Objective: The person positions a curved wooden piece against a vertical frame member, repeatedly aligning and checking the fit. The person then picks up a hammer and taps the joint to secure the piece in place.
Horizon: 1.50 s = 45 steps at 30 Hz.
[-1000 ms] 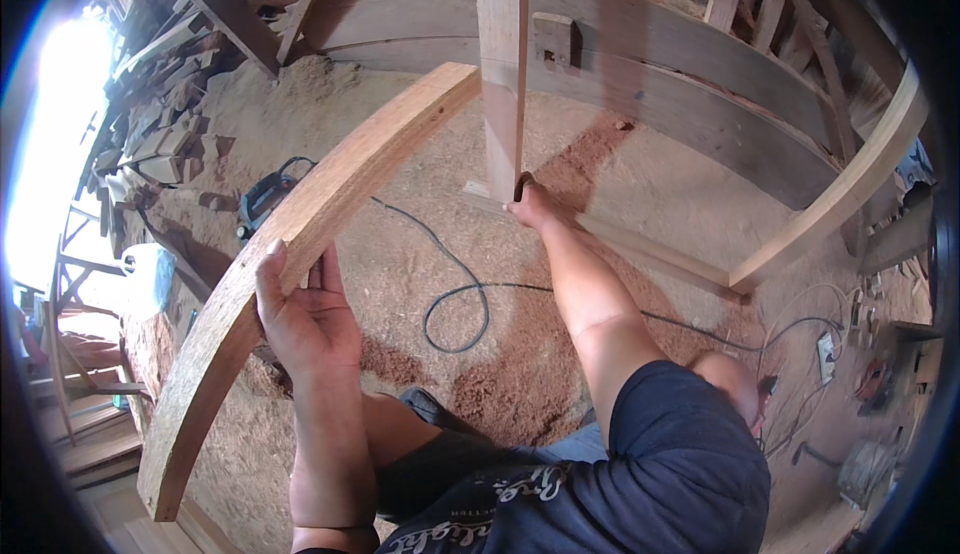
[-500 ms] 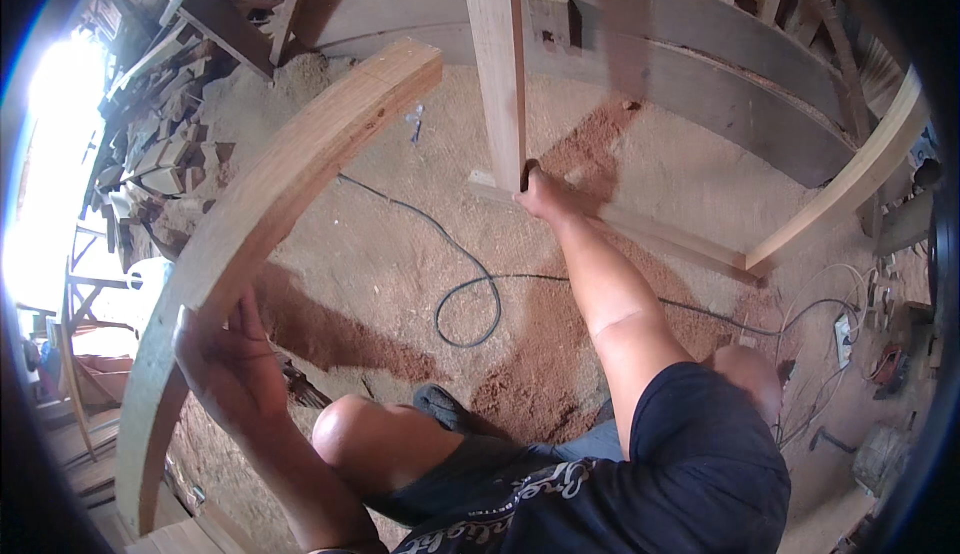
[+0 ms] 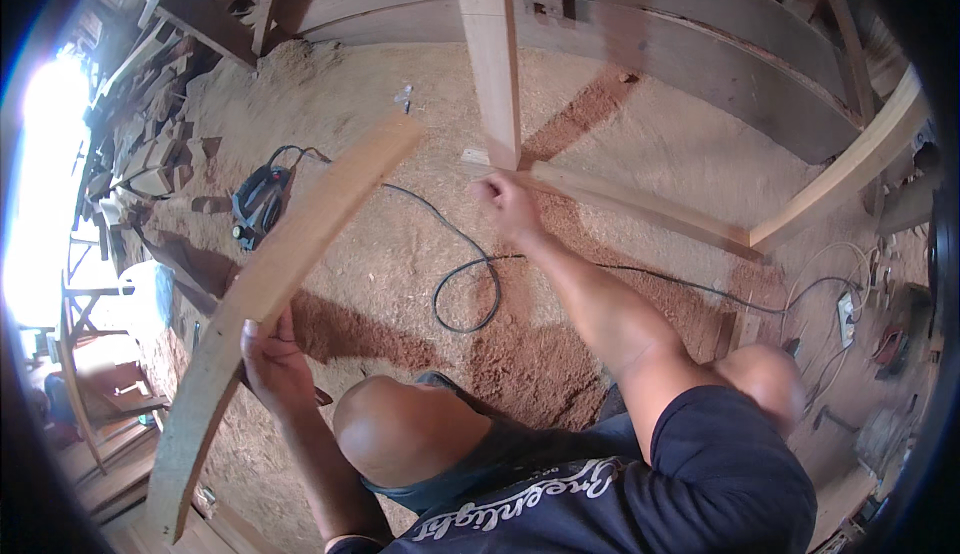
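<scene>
Head view: your left hand [image 3: 272, 362] fingers clasp the stiff, heavy curved plank [image 3: 275, 284] at lower left; right hand [image 3: 508, 204] fingers curled, empty.

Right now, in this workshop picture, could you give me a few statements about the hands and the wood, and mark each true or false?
1. The left hand grips the curved plank. True.
2. The right hand holds the power tool. False: the tool lies on the sawdust floor, away from both hands.
3. The right hand is at the foot of the upright post. True.
4. The cable is coiled around the curved plank. False: it lies looped on the floor beside it.
5. The curved plank lies flat on the floor. False: it is held up off it.
</scene>
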Motion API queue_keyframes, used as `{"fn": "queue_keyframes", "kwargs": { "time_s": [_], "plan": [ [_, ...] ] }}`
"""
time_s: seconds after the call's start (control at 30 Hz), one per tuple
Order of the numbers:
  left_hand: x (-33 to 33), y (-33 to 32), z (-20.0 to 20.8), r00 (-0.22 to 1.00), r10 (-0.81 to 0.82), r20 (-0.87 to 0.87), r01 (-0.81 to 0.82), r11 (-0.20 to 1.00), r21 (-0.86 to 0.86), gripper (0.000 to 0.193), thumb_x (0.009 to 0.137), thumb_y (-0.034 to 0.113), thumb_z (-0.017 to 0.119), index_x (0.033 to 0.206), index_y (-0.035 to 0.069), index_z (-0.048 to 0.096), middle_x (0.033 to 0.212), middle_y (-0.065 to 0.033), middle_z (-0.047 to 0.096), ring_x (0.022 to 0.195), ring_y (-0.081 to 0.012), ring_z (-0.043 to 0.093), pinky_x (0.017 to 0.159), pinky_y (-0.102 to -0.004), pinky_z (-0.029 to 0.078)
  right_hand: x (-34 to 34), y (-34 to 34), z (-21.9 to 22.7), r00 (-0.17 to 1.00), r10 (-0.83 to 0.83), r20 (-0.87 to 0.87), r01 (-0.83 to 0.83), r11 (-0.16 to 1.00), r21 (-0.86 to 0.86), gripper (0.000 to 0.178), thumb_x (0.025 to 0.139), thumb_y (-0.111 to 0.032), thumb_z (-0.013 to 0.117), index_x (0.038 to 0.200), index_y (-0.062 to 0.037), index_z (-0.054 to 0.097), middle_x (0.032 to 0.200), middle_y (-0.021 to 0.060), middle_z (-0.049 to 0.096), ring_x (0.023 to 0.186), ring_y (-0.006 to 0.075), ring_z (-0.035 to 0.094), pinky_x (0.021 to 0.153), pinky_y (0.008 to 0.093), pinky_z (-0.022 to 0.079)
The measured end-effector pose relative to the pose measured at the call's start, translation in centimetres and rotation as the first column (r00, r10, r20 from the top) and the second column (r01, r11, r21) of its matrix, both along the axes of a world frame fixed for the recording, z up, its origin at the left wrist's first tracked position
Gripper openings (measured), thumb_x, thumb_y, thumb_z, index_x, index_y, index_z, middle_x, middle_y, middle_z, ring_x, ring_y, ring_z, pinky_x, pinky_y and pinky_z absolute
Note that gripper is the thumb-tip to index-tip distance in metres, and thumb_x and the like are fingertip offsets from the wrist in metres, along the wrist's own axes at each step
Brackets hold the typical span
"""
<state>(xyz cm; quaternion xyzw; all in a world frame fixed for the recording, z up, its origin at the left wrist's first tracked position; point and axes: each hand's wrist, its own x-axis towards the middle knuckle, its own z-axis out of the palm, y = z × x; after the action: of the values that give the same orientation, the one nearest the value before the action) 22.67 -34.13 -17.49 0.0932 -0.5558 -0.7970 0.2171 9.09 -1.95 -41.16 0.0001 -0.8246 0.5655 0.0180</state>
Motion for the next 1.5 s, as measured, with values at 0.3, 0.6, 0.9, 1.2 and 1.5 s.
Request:
{"fn": "queue_keyframes", "kwargs": {
  "time_s": [0.3, 0.6, 0.9, 1.2, 1.5],
  "plan": [
    [-6.8, 0.3, 4.8, 0.977, -0.038, 0.210, 0.142, 0.852, -0.504, 0.044, 0.102, 0.017, 0.059, 0.138, -0.007, 0.048, 0.135, -0.0193, 0.059, 0.127, -0.0275, 0.059, 0.109, -0.0406, 0.051, -1.8, -10.9, 15.8, 0.821, 0.387, 0.421, 0.417, 0.099, -0.904, 0.075, 0.094, -0.072, 0.053, 0.122, -0.0030, 0.054, 0.088, 0.0067, 0.061, 0.079, 0.0165, 0.064, 0.069, 0.0295, 0.058],
    [-0.9, 8.9, 9.3, 0.938, 0.179, 0.296, 0.096, 0.688, -0.719, 0.048, 0.106, 0.027, 0.056, 0.143, -0.002, 0.046, 0.141, -0.0174, 0.055, 0.126, -0.0274, 0.059, 0.111, -0.0402, 0.050, -2.6, -14.7, 18.6, 0.602, 0.280, 0.747, 0.784, -0.034, -0.619, 0.054, 0.101, -0.049, 0.057, 0.119, 0.0015, 0.050, 0.093, 0.0097, 0.060, 0.074, 0.0169, 0.057, 0.064, 0.0319, 0.048],
    [5.4, 14.6, 4.6, 0.928, 0.372, -0.005, -0.361, 0.899, -0.250, 0.047, 0.101, 0.038, 0.064, 0.133, 0.005, 0.057, 0.129, -0.0130, 0.064, 0.119, -0.0286, 0.064, 0.103, -0.0406, 0.057, -3.9, -13.2, 15.5, 0.631, 0.162, 0.758, 0.761, 0.055, -0.646, 0.058, 0.104, -0.042, 0.055, 0.128, 0.0099, 0.047, 0.123, 0.0246, 0.060, 0.111, 0.0310, 0.061, 0.098, 0.0404, 0.048],
    [6.9, 15.0, -6.4, 0.727, 0.616, 0.303, -0.661, 0.747, 0.067, 0.052, 0.101, 0.045, 0.062, 0.133, 0.005, 0.052, 0.128, -0.0147, 0.062, 0.116, -0.0275, 0.066, 0.100, -0.0383, 0.060, -1.5, -9.2, 6.7, 0.644, -0.127, 0.754, 0.751, 0.295, -0.591, 0.061, 0.101, -0.043, 0.057, 0.126, 0.0114, 0.048, 0.126, 0.0287, 0.059, 0.117, 0.0366, 0.060, 0.102, 0.0437, 0.046],
    [11.7, 15.2, -13.8, 0.722, 0.485, 0.493, -0.649, 0.721, 0.242, 0.056, 0.094, 0.051, 0.070, 0.133, 0.012, 0.057, 0.126, -0.0078, 0.061, 0.111, -0.0231, 0.062, 0.092, -0.0312, 0.059, 2.8, -6.7, 0.7, 0.678, -0.070, 0.732, 0.688, 0.414, -0.597, 0.077, 0.099, -0.048, 0.059, 0.142, 0.0112, 0.038, 0.139, 0.0292, 0.053, 0.124, 0.0367, 0.058, 0.105, 0.0450, 0.045]
  ]
}}
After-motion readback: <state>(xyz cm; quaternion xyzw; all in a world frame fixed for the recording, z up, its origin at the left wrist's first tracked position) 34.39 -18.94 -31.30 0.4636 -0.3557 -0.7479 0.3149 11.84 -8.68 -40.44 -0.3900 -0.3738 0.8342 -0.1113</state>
